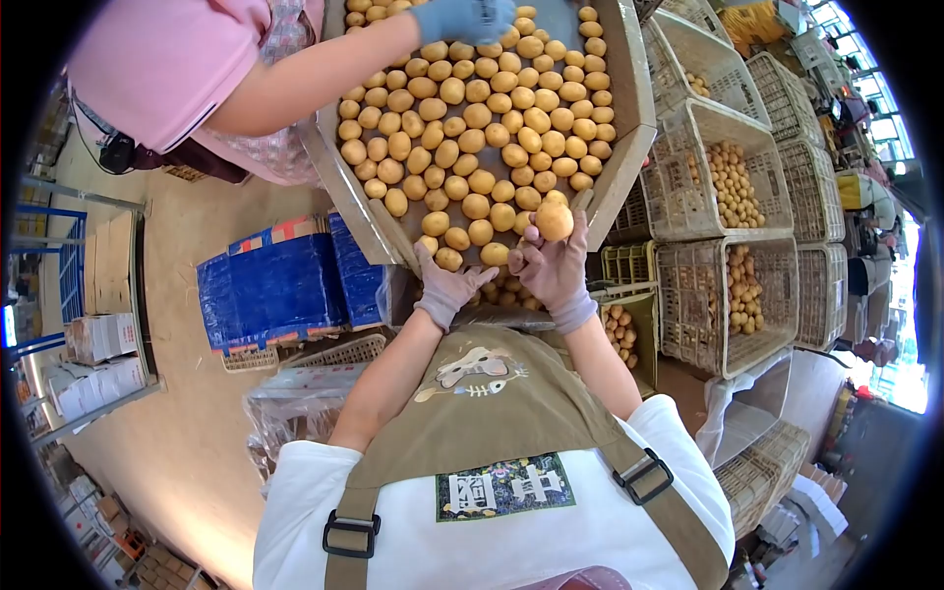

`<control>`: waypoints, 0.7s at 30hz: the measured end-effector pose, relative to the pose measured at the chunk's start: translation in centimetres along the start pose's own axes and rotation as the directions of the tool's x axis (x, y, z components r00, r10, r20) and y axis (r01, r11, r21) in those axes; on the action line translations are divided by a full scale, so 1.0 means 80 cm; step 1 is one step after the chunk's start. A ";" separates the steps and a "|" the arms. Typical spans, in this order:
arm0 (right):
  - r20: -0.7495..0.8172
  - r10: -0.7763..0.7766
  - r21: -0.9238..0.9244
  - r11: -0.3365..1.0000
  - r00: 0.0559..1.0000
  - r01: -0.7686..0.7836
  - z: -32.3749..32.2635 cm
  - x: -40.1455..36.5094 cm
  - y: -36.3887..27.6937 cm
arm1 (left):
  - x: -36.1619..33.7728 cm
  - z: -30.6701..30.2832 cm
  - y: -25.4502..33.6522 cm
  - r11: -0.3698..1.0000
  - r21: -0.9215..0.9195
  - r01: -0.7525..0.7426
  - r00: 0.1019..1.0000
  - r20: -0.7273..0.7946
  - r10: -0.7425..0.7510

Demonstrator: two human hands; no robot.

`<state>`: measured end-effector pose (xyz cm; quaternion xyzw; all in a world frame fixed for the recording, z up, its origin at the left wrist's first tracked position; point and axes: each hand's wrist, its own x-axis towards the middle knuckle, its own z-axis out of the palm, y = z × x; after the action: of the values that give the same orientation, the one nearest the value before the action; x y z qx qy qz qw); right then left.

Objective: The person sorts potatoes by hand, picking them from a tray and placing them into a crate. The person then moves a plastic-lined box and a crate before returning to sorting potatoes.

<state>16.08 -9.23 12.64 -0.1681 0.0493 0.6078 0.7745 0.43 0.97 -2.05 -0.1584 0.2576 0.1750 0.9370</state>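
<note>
Tilted tray [630, 118] gathers potatoes [477, 116] at its lip; the right hand [559, 277] pinches one potato [554, 221] clear, while the left hand [447, 287], fingers spread, seemingly bars the rest.

Carries small yellow potatoes [472, 128] in one packed layer across a walled surface [629, 88]. Narrows to a near mouth, potatoes right up to it. Shows bare patches only far from that mouth.
</note>
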 end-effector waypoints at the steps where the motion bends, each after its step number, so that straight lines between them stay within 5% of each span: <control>1: -0.092 -0.023 -0.040 0.999 0.996 0.019 0.006 0.001 0.001 | -0.002 -0.002 -0.001 1.000 0.018 -0.005 1.000 0.030 0.005; 3: -0.253 -0.105 -0.140 0.988 0.962 0.071 0.025 0.004 -0.004 | -0.008 0.010 -0.007 0.985 0.158 -0.070 0.992 0.112 0.052; 5: -0.057 -0.344 -0.484 0.831 0.937 0.275 0.042 0.001 -0.028 | -0.012 0.020 -0.010 0.977 0.190 -0.091 0.989 0.132 0.067; 6: 0.049 -0.517 -0.638 0.642 0.854 0.425 0.073 -0.006 -0.044 | -0.012 0.019 -0.009 0.985 0.158 -0.075 0.992 0.111 0.057; 7: 0.179 -0.645 -0.744 0.405 0.743 0.531 0.119 -0.019 -0.057 | -0.011 0.011 -0.005 0.991 0.122 -0.056 0.996 0.079 0.046; 8: 0.502 -0.691 -0.806 -0.155 0.520 0.571 0.147 -0.038 -0.083 | -0.004 -0.001 -0.002 0.997 0.069 -0.035 0.999 0.022 0.034; 9: 0.706 -0.651 -0.660 -0.465 0.277 0.589 0.176 -0.056 -0.104 | 0.001 -0.009 0.000 0.999 0.028 -0.023 1.000 -0.012 0.024; 11: 0.854 -0.509 -0.378 -0.749 -0.108 0.545 0.232 -0.089 -0.151 | 0.007 -0.015 0.002 1.000 0.008 -0.011 1.000 -0.029 0.011; 12: 0.853 -0.489 -0.363 -0.807 -0.182 0.467 0.255 -0.095 -0.176 | 0.009 -0.016 0.003 1.000 0.009 -0.005 1.000 -0.017 0.005; 13: 0.837 -0.514 -0.430 -0.829 -0.186 0.356 0.272 -0.090 -0.204 | 0.013 -0.020 0.004 1.000 0.028 0.002 0.999 0.035 -0.003; 15: 0.767 -0.640 -0.641 -0.765 -0.035 -0.057 0.288 -0.051 -0.271 | 0.006 -0.031 0.006 0.999 0.040 0.016 0.999 0.042 -0.017; 17: 0.718 -0.690 -0.620 -0.695 0.095 -0.365 0.268 -0.020 -0.302 | 0.006 -0.021 0.005 0.999 0.029 0.015 1.000 0.007 -0.015; 19: 0.666 -0.703 -0.720 -0.693 0.250 -0.030 0.227 -0.018 -0.271 | 0.008 -0.006 -0.001 1.000 0.020 0.003 1.000 0.001 -0.003; 20: 0.539 -0.752 -0.819 -0.574 0.380 0.026 0.199 -0.017 -0.243 | 0.004 0.003 -0.003 1.000 -0.010 0.003 0.999 -0.034 -0.003; 21: 0.607 -0.642 -0.762 -0.637 0.468 0.115 0.163 -0.003 -0.221 | -0.001 0.001 -0.001 1.000 0.008 -0.006 0.999 -0.045 0.006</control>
<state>31.27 -8.85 28.48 -0.7856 -0.3925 -0.1310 0.4600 0.41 0.95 -1.88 -0.1579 0.2796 0.1734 0.9310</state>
